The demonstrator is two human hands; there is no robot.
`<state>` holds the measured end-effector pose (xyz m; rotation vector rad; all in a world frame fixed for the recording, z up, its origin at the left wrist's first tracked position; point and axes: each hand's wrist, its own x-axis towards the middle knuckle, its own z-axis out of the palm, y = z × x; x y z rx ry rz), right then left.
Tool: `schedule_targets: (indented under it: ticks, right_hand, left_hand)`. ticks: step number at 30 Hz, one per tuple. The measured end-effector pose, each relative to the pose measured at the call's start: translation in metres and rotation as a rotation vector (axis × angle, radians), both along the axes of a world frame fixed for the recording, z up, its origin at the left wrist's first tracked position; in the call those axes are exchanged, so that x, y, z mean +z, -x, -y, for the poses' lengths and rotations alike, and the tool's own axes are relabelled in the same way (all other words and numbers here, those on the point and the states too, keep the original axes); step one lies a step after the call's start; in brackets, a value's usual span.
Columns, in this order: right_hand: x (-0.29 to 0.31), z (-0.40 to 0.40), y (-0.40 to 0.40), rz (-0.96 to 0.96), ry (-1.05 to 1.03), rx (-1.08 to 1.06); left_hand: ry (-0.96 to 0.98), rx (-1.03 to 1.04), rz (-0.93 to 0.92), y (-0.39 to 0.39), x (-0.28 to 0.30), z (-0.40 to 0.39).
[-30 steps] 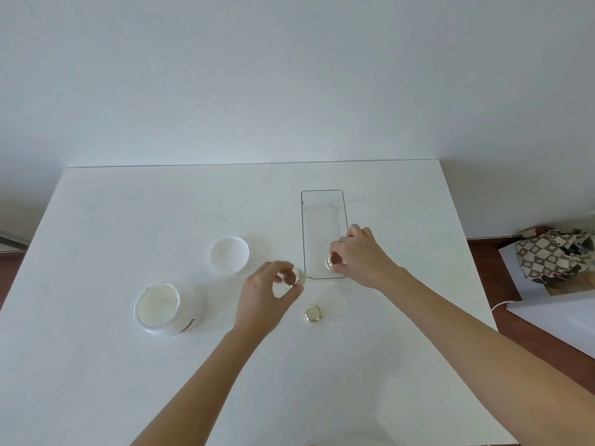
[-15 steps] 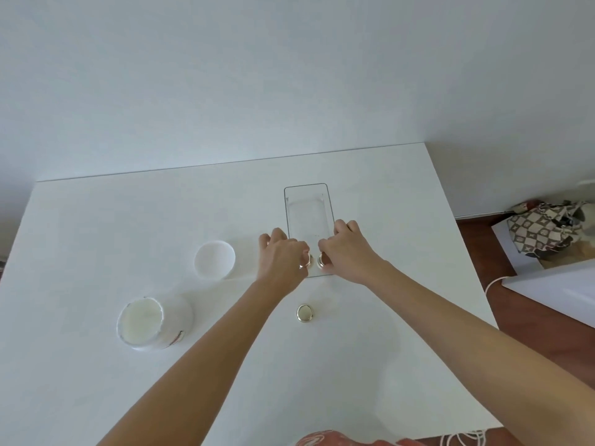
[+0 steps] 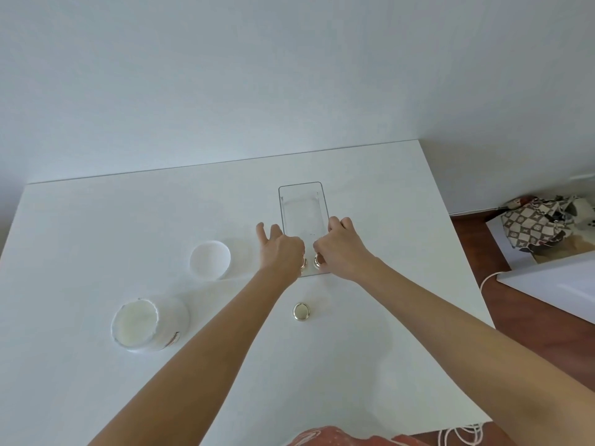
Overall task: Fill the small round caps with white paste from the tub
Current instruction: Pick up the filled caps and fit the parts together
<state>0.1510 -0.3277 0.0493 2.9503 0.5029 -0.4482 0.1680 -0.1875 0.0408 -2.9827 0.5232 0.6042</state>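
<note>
Both hands were out over the middle of the white tabletop [image 3: 96, 226], close together w/ only a thin gap between them, at the near end of a clear rectangular tray [image 3: 302, 188]. The left hand [image 3: 283, 251] had its thumb and forefinger curled down on a small gold-rimmed cap [image 3: 303, 263], other fingers spread toward the far edge, just left of the tray. The right hand [image 3: 341, 249] pinched a second gold cap [image 3: 318, 263] beside the first; the two caps sat nearly touching, at or just inside the tray's near rim, couldn't tell which. Most of each cap was hidden under the fingers, so whether they held paste I couldn't tell.

A third cap [image 3: 301, 311] lay alone on the tabletop, nearer the front edge than the hands, approx. in line w/ the tray, touching nothing; its inside looked pale.

The tub [image 3: 149, 325] lay toward the left-front part of the tabletop, tipped so its open mouth faced up and left, white paste filling it, a bit of label showing on its side. Its white lid [image 3: 210, 259] rested flat betw. the tub and the left hand, apart from both.

Off the right edge, on the brown floor, stood a checkered bag [image 3: 534, 225] and a white cable [image 3: 487, 280].
</note>
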Motion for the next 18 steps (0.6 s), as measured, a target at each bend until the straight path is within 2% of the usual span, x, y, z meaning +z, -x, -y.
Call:
schedule_targets:
  ticks: [6, 9, 12, 15, 18]
  right_hand:
    - [0.005, 0.01, 0.013, 0.017, -0.141, -0.049]
    - [0.01, 0.016, 0.039, 0.202, -0.398, -0.157]
    - [0.009, 0.012, 0.077, 0.381, -0.67, -0.236]
    - [-0.004, -0.005, 0.109, 0.297, -0.732, -0.192]
    - [-0.018, -0.021, 0.119, 0.051, -0.689, -0.23]
  left_hand:
    - [0.156, -0.015, 0.007, 0.007, 0.006, -0.013]
    - [0.346, 0.038, 0.066, 0.016, 0.01, -0.03]
    - [0.443, 0.078, 0.126, 0.029, 0.009, -0.049]
    - [0.487, 0.061, 0.074, 0.041, 0.002, -0.062]
    - [0.515, 0.037, 0.029, 0.049, -0.003, -0.065]
